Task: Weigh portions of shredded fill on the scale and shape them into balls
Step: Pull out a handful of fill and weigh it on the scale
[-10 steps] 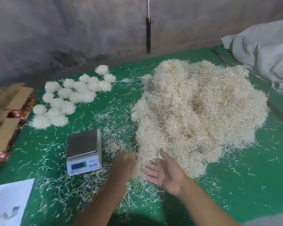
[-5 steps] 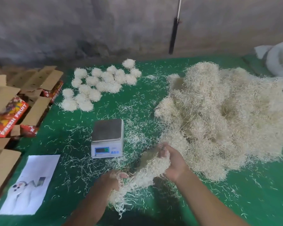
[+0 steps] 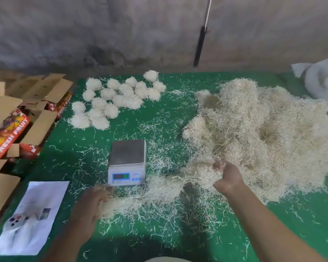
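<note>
A big heap of pale shredded fill (image 3: 257,133) covers the right of the green table. A long strand of fill (image 3: 159,188) stretches between my hands just in front of the scale. My right hand (image 3: 227,176) grips its right end at the heap's near edge. My left hand (image 3: 93,203) grips its left end, low and left of the scale. The small white scale (image 3: 127,163) stands at centre with a bare steel pan and a lit display. Several finished fill balls (image 3: 117,99) lie grouped at the back left.
Open cardboard fruit boxes (image 3: 17,118) crowd the left edge. A printed sheet of paper (image 3: 30,216) lies at the near left. Loose shreds litter the green table (image 3: 80,159). A grey sack (image 3: 322,82) sits at the far right, and a dark pole (image 3: 200,44) leans on the wall.
My hands have drawn apart, stretching the strand longer; the left hand moved left, below the scale, while the right stayed at the heap's edge. The camera has turned left.
</note>
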The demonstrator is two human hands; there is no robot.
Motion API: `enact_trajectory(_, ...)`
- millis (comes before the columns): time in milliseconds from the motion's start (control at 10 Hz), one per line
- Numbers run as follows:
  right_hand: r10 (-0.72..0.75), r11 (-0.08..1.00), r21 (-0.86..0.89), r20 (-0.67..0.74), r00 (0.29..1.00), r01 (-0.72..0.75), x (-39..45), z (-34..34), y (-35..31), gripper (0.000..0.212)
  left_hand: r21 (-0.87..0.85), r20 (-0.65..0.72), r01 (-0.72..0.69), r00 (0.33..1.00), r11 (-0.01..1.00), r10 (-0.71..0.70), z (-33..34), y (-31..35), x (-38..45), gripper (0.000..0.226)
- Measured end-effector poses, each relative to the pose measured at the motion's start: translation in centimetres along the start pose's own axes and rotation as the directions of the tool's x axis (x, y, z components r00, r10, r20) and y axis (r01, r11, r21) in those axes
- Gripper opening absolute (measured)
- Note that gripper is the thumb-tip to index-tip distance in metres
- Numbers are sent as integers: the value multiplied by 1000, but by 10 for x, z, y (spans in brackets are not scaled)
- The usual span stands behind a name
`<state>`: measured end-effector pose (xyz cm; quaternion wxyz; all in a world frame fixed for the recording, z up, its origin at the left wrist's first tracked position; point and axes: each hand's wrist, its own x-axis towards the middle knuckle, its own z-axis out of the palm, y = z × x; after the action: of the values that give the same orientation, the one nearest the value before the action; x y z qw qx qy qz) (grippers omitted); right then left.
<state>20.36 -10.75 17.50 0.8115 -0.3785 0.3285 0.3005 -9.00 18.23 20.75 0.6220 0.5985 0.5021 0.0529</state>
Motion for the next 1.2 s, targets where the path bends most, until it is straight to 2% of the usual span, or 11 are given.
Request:
enact_trajectory(100, -55, 990, -134, -20, 998, 52, -5, 8, -9, 55, 219, -23, -14, 1000, 976, 20, 19, 10, 15, 19)
enact_trajectory(200, -13, 974, -225, 50, 999, 24, -9, 13, 0, 54, 393, 215, -188, 971, 900, 108, 41, 23, -1, 58)
enact_trajectory(300, 15, 937, -350, 86, 996, 16, -18, 21, 7, 52, 366, 278, -287, 942, 885, 190, 76, 30, -2, 92)
enact_trajectory(400, -8, 891, -451, 90, 996, 48, -22, 23, 2, 56, 554, 296, -422, 906, 718, 304, 103, 38, 19, 83)
enact_trajectory(500, -32, 856, -509, 118, 992, 88, -20, 7, -14, 60, 681, 365, -455, 890, 574, 273, 124, 28, 39, 74)
enact_trajectory(600, -116, 872, -460, 134, 984, 165, -13, -13, -50, 68, 758, 410, -450, 892, 472, 192, 142, 3, 56, 82)
enact_trajectory(700, -126, 697, -709, 21, 992, 103, -6, -37, -81, 80, 796, 409, -420, 904, 435, 125, 160, -23, 73, 105)
enact_trajectory(800, -85, 559, -829, -44, 995, 11, -6, -68, -64, 85, 835, 370, -366, 926, 412, 72, 169, -42, 86, 121)
enact_trajectory(900, -106, 486, -873, -91, 990, -28, -11, -96, -28, 74, 846, 332, -330, 941, 419, 69, 178, -53, 93, 127)
enact_trajectory(1100, -31, 395, -912, -132, 991, -110, -34, -132, 22, 31, 865, 362, -354, 931, 356, 48, 196, -72, 112, 105)
enact_trajectory(1200, -22, 347, -929, -144, 989, -127, -32, -132, 26, 30, 866, 360, -365, 929, 341, 81, 197, -86, 119, 67)
